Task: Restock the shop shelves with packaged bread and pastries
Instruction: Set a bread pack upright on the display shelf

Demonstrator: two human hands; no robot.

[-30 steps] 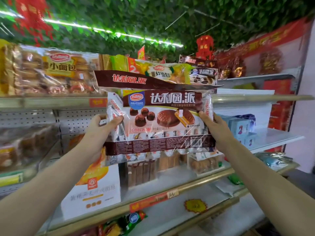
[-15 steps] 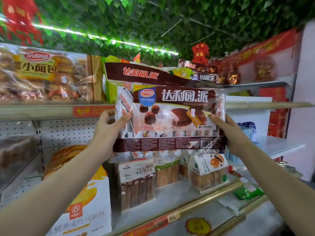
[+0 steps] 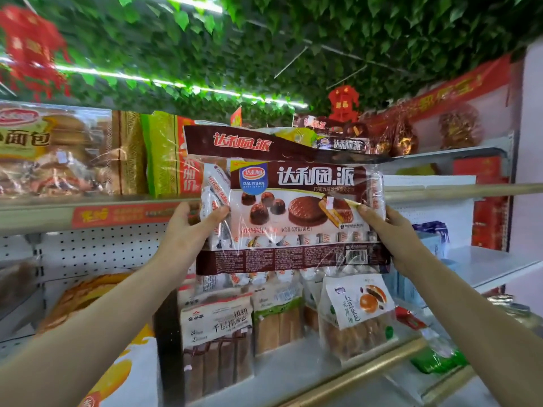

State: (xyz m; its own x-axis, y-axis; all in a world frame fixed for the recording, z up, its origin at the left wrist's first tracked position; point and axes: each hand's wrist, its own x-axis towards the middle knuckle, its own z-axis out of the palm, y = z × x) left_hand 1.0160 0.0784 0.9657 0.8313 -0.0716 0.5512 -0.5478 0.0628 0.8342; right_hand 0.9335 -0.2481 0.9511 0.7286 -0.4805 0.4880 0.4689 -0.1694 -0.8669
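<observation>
A large brown and clear bag of chocolate pies point(image 3: 293, 212) is held up in front of the top shelf point(image 3: 117, 214). My left hand point(image 3: 191, 227) grips its left edge, thumb on the front. My right hand point(image 3: 390, 230) grips its right edge. The bag's brown header flap leans back at the level of the top shelf's goods. Another bag of the same pies point(image 3: 340, 142) lies on the top shelf behind it.
The top shelf carries a bag of small bread rolls point(image 3: 55, 151) and a green and orange pack point(image 3: 173, 160) at the left. On the shelf below stand bagged bread sticks point(image 3: 217, 342), a bean-bun bag point(image 3: 355, 315) and an orange and white box point(image 3: 97, 348). Leafy garlands hang overhead.
Both hands have lifted the pie bag higher and a little to the right, nearer the top shelf. The view has tilted up and moved closer.
</observation>
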